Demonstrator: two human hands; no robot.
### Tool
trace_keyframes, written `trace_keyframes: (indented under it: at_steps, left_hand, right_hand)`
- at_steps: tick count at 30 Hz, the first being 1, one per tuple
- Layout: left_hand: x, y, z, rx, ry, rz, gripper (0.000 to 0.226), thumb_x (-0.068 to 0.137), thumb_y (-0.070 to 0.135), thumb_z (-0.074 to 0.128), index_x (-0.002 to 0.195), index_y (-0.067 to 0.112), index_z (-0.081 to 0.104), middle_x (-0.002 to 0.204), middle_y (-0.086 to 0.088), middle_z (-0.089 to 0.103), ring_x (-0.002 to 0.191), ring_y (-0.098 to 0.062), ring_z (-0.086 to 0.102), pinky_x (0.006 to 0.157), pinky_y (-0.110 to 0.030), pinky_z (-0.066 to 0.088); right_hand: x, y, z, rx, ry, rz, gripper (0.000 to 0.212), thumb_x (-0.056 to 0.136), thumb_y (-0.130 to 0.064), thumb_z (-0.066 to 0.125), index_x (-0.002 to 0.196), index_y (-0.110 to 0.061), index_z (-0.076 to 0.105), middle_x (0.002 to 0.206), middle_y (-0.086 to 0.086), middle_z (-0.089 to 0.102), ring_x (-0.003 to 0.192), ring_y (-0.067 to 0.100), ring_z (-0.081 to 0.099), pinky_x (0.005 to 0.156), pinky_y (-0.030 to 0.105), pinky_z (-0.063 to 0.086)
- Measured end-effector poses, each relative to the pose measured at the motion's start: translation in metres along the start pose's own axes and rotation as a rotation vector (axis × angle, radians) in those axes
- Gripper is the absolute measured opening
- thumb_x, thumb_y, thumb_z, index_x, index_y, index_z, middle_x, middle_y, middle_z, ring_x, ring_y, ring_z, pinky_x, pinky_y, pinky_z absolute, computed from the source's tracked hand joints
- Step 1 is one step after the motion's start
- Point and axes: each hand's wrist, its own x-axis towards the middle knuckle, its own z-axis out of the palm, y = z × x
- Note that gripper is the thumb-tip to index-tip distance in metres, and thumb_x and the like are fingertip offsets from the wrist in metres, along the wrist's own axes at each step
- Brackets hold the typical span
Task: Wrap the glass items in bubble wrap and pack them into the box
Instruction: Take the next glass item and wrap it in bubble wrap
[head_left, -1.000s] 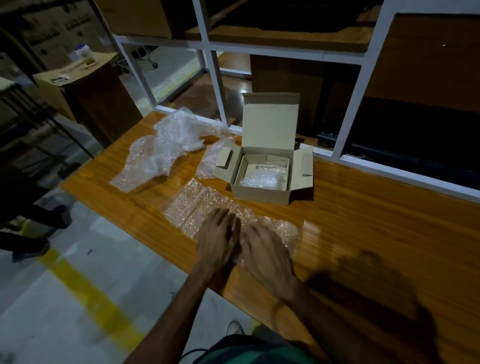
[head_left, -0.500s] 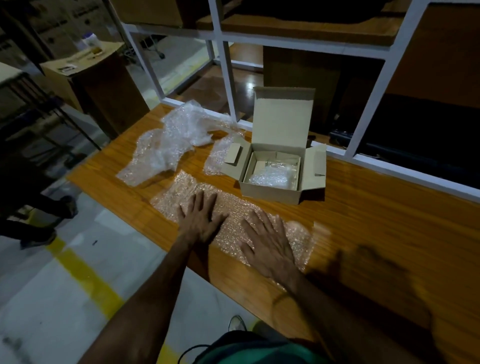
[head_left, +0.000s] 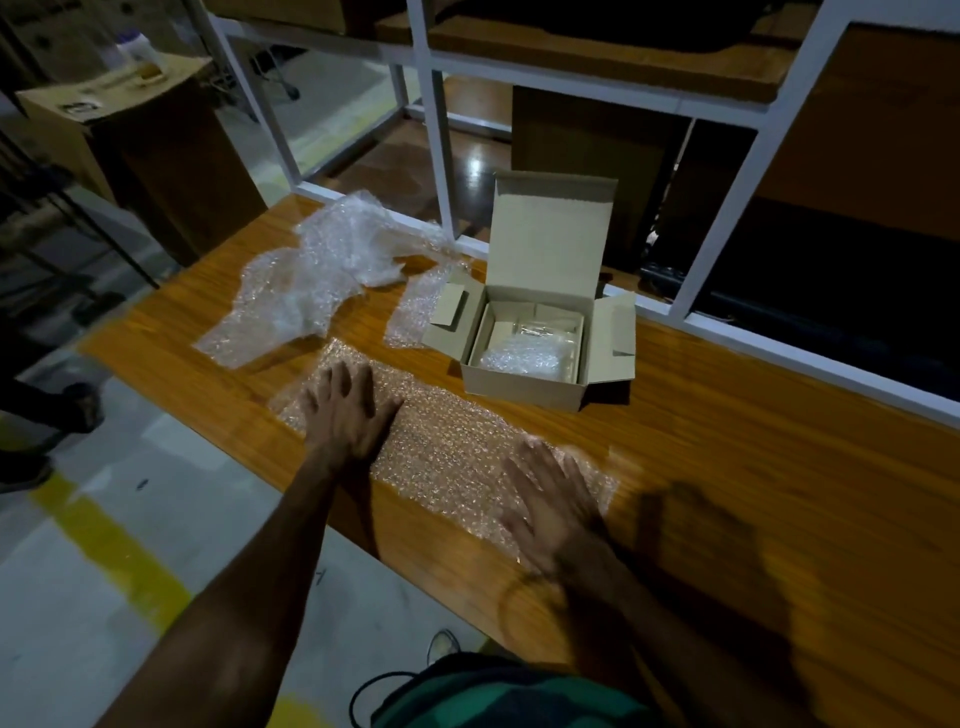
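I see both forearms reaching forward from the lower edge over the near side of the table. The left hand lies palm down, fingers straight and spread. The right hand is also palm down with straight, splayed fingers, though it is blurred, so I cannot make out fine detail.

Both hands rest on the same flat sheet of bubble wrap, which runs slantwise along the table's near edge. The left hand presses its far-left end, the right hand its near-right end, and a bare stretch of sheet lies between them. The hands are well apart, and neither grips anything.

The box stands just beyond the sheet, lid up and side flaps out. Inside I see a wrapped bundle at the near side and something clear behind it that I cannot identify. A small wrap piece lies against the box's left flap. A crumpled wrap heap sits further left, near the far edge.
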Motion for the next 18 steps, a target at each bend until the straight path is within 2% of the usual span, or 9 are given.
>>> trace_keyframes:
  at_steps: [2, 3, 5, 7, 10, 13, 15, 18]
  left_hand:
    - [-0.011, 0.011, 0.004, -0.072, 0.106, 0.015, 0.081, 0.103, 0.074, 0.024, 0.163, 0.021, 0.032, 0.173, -0.017, 0.022, 0.159, -0.039, 0.019, 0.127, -0.065, 0.008]
    - [-0.019, 0.019, 0.005, -0.117, 0.159, 0.021, 0.075, 0.104, 0.069, 0.028, 0.159, 0.018, 0.039, 0.169, -0.017, 0.031, 0.155, -0.039, 0.028, 0.126, -0.065, 0.017]
    - [-0.042, 0.033, 0.011, -0.195, 0.253, 0.039, 0.065, 0.106, 0.058, 0.036, 0.151, 0.014, 0.048, 0.158, -0.019, 0.046, 0.144, -0.039, 0.043, 0.119, -0.06, 0.036]
    - [-0.067, 0.045, 0.018, -0.248, 0.304, 0.069, 0.056, 0.105, 0.049, 0.044, 0.145, 0.011, 0.055, 0.151, -0.02, 0.051, 0.137, -0.037, 0.048, 0.112, -0.054, 0.043]
    - [-0.093, 0.055, 0.026, -0.266, 0.309, 0.105, 0.05, 0.104, 0.041, 0.049, 0.14, 0.009, 0.061, 0.147, -0.021, 0.054, 0.133, -0.036, 0.05, 0.108, -0.051, 0.043]
    - [-0.105, 0.058, 0.026, -0.255, 0.292, 0.106, 0.048, 0.105, 0.043, 0.047, 0.138, 0.012, 0.062, 0.144, -0.019, 0.055, 0.13, -0.034, 0.051, 0.106, -0.05, 0.044]
    - [-0.108, 0.06, 0.023, -0.247, 0.295, 0.107, 0.045, 0.104, 0.042, 0.048, 0.135, 0.012, 0.063, 0.14, -0.018, 0.057, 0.127, -0.031, 0.051, 0.103, -0.047, 0.043]
    - [-0.106, 0.058, 0.023, -0.194, 0.26, 0.117, 0.047, 0.104, 0.047, 0.045, 0.133, 0.014, 0.063, 0.139, -0.016, 0.059, 0.127, -0.03, 0.05, 0.104, -0.047, 0.042]
  right_hand:
    - [0.005, -0.007, -0.015, 0.11, 0.171, 0.08, 0.062, 0.106, -0.057, 0.034, 0.158, -0.026, 0.045, 0.167, -0.003, 0.038, 0.154, 0.018, 0.033, 0.127, 0.051, 0.025]
    - [0.012, -0.011, -0.027, 0.145, 0.256, 0.136, 0.051, 0.107, -0.051, 0.042, 0.15, -0.027, 0.055, 0.154, -0.002, 0.054, 0.14, 0.018, 0.049, 0.117, 0.05, 0.041]
    - [0.033, -0.02, -0.062, 0.253, 0.373, 0.226, 0.03, 0.108, -0.043, 0.049, 0.129, -0.029, 0.066, 0.124, -0.005, 0.067, 0.107, 0.012, 0.064, 0.091, 0.042, 0.058]
    - [0.066, -0.022, -0.094, 0.432, 0.445, 0.29, 0.017, 0.108, -0.035, 0.055, 0.114, -0.028, 0.069, 0.105, -0.011, 0.067, 0.086, 0.003, 0.063, 0.072, 0.032, 0.059]
    - [0.127, -0.008, -0.13, 0.628, 0.567, 0.411, 0.01, 0.106, -0.025, 0.061, 0.1, -0.028, 0.068, 0.089, -0.012, 0.071, 0.073, 0.008, 0.073, 0.064, 0.038, 0.065]
    - [0.173, 0.011, -0.148, 0.514, 0.516, 0.585, 0.007, 0.104, -0.016, 0.062, 0.103, -0.012, 0.067, 0.07, -0.003, 0.068, 0.055, 0.012, 0.073, 0.058, 0.039, 0.066]
    - [0.194, 0.024, -0.151, 0.42, 0.453, 0.664, 0.008, 0.1, -0.011, 0.067, 0.106, -0.007, 0.063, 0.068, 0.001, 0.066, 0.056, 0.017, 0.074, 0.058, 0.039, 0.066]
    - [0.216, 0.036, -0.145, 0.299, 0.442, 0.69, 0.015, 0.091, -0.012, 0.078, 0.099, -0.008, 0.067, 0.083, 0.011, 0.076, 0.07, 0.025, 0.077, 0.062, 0.042, 0.067]
